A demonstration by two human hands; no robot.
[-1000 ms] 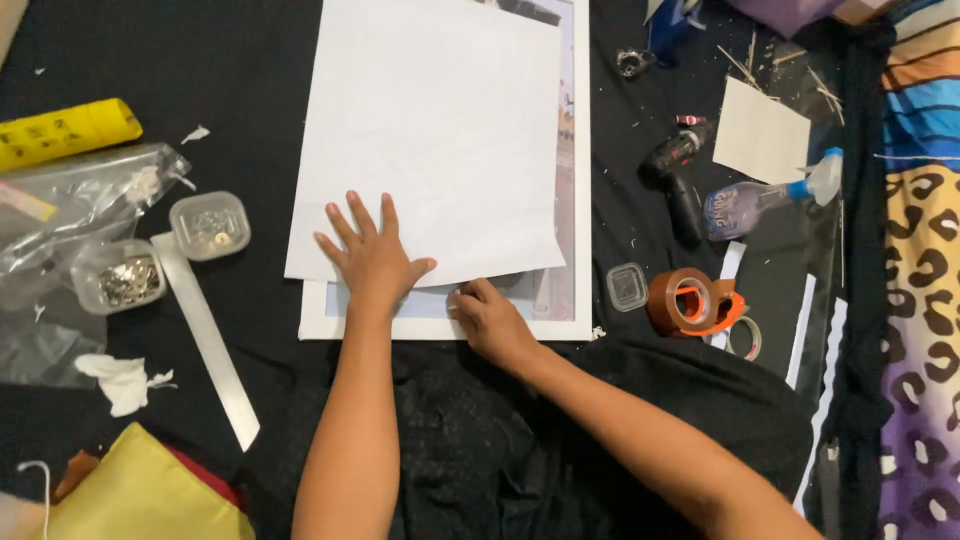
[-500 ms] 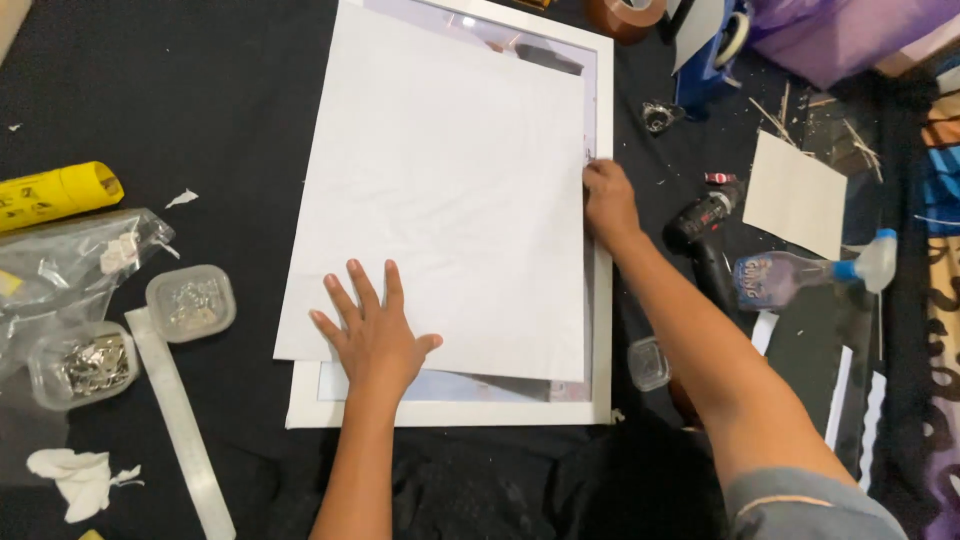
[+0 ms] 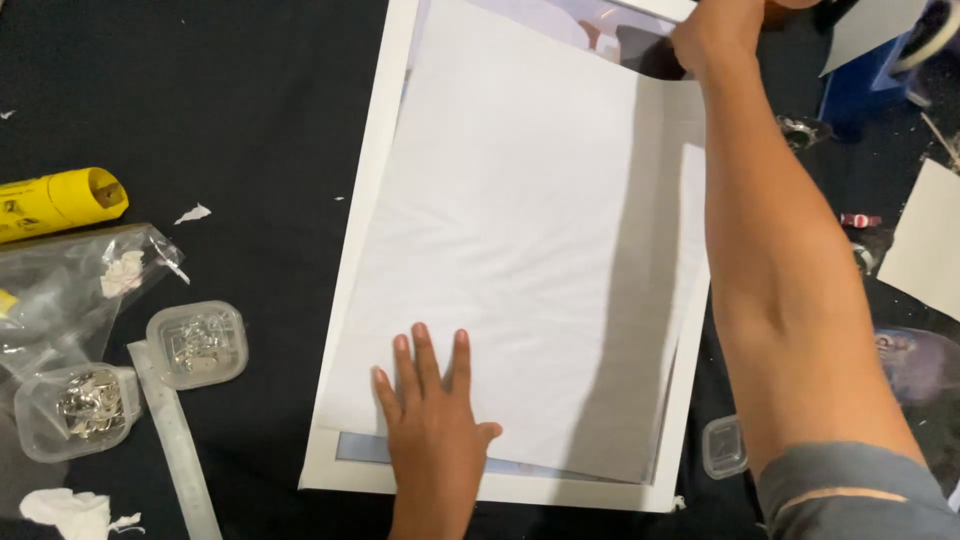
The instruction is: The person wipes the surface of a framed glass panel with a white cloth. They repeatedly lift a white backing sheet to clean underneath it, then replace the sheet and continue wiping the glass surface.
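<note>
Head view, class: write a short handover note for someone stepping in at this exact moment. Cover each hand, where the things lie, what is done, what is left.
Left hand: flat, fingers spread, pressing the lower part of the white sheet.
Right hand: reached to the sheet's top right corner; grip unclear.
Things: the sheet lies on the white-bordered picture board, slightly askew, on the black cloth.
Done: sheet laid over the board.
Left: its edges do not yet match the board's; nothing fastens it.
</note>
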